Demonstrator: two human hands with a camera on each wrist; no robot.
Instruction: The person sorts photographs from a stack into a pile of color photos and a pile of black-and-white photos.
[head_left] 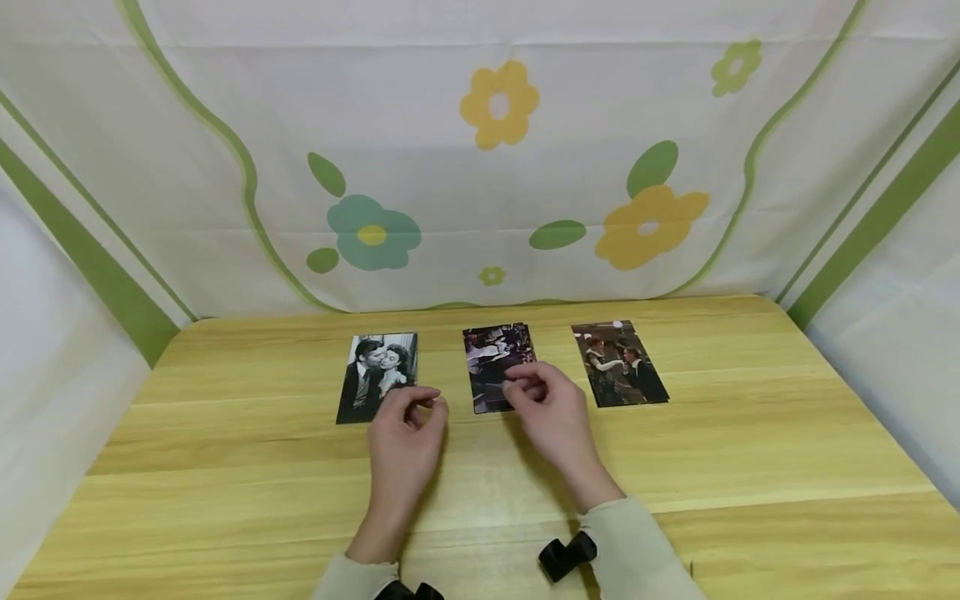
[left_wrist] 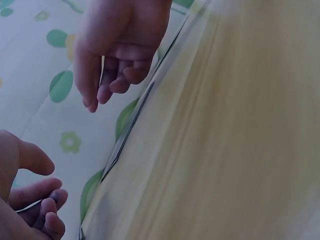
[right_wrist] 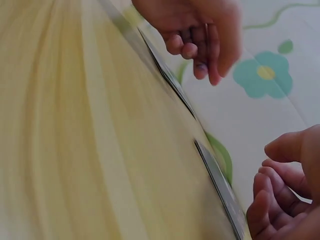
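Three photo cards (head_left: 620,365): probably light, bendable, slick; pinch edges.
Left hand (head_left: 402,435), right hand (head_left: 555,417): empty, loosely curled.

Perhaps a booth: flowered cloth (head_left: 435,175) (creased) walls a table (head_left: 225,475).

Head view faces forward and down from above left hand (head_left: 408,425) and right hand (head_left: 551,410); close, low wrist views share both and desk (head_left: 483,500).
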